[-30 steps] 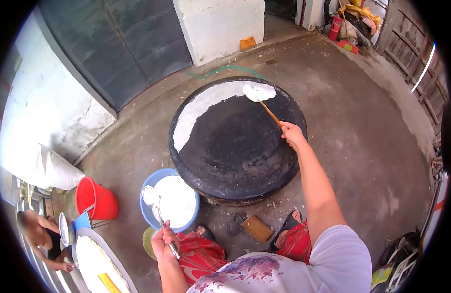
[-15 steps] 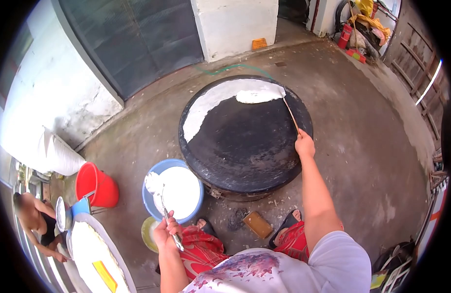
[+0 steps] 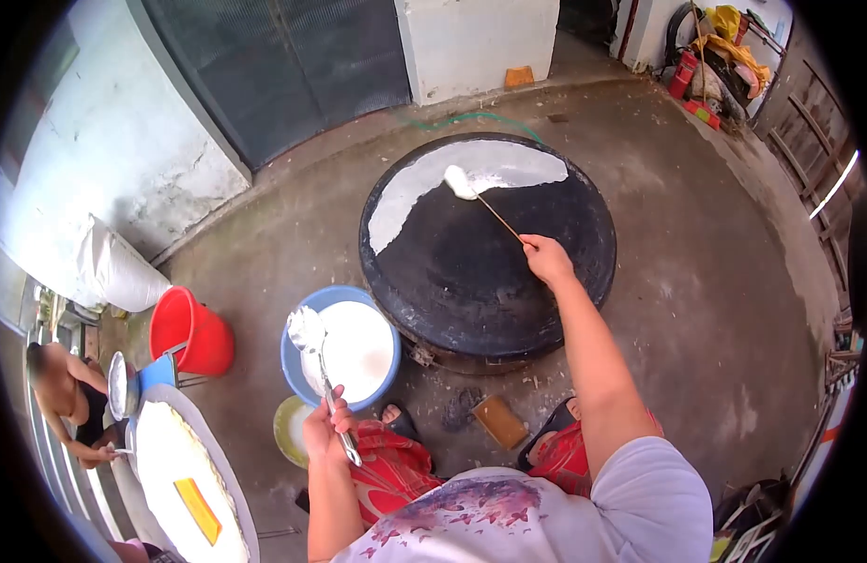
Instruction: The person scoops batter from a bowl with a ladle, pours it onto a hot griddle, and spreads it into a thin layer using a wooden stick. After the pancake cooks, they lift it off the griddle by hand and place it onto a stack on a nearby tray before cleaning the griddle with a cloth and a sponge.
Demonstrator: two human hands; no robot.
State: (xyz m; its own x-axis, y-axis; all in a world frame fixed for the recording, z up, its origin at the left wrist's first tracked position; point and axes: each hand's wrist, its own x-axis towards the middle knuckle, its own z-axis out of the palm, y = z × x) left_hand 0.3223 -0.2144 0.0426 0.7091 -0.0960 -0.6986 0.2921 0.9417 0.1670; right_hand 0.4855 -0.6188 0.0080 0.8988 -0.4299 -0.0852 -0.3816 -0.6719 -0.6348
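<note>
My right hand (image 3: 548, 260) is closed around the thin handle of a spreader (image 3: 497, 214). Its far end sits in a white lump of batter (image 3: 460, 182) on a large round black griddle (image 3: 471, 281). A thin white layer (image 3: 518, 161) covers the griddle's far edge and curves down its left side; the near part is bare black. My left hand (image 3: 328, 430) grips a metal ladle (image 3: 307, 330) by its handle. The ladle's white-coated bowl is over a blue basin (image 3: 394, 361) of white liquid batter (image 3: 354, 342).
Left of the basin stand a red bucket (image 3: 204, 338) and a white sack (image 3: 119, 267). A table with a large white sheet (image 3: 175, 469) and a yellow scraper (image 3: 198, 511) is at lower left, beside a seated person (image 3: 72, 403). A brown block (image 3: 499, 422) lies between my feet.
My right hand has swept the spreader leftward across the griddle, carrying the batter lump from the right side to upper middle. White coating now reaches further right. The left hand still holds the ladle.
</note>
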